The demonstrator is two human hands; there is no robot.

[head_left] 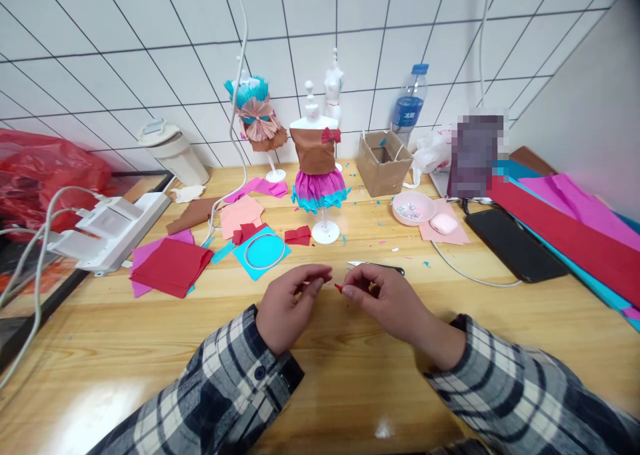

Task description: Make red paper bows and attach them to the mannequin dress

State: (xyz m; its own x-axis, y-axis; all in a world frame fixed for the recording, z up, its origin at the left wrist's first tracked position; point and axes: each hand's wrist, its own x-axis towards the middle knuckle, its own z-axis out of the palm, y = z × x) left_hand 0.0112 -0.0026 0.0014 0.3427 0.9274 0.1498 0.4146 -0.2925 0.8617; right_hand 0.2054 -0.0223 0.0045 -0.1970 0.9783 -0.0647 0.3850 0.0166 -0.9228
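Note:
My right hand point(383, 298) pinches a small red piece of paper point(339, 288) between thumb and fingertips, above the wooden table. Close by on the left, my left hand point(295, 301) is curled with thumb and fingertips nearly together; anything between them is too small to make out. Small scissors point(377, 267) with a black handle lie just behind my right hand. Beyond my hands stands a mini dress form point(313, 151) in a brown top with a red bow point(331, 135) and a purple skirt edged in blue. A folded red strip point(298, 235) lies by its base.
A blue square point(240, 253) with a ring point(265, 251) on it and a red paper stack point(173, 266) lie left. Behind are another dressed form point(260, 115), a cardboard box point(384, 165) and a bottle point(410, 105). A pink bowl point(414, 208) and black phone point(515, 245) sit right.

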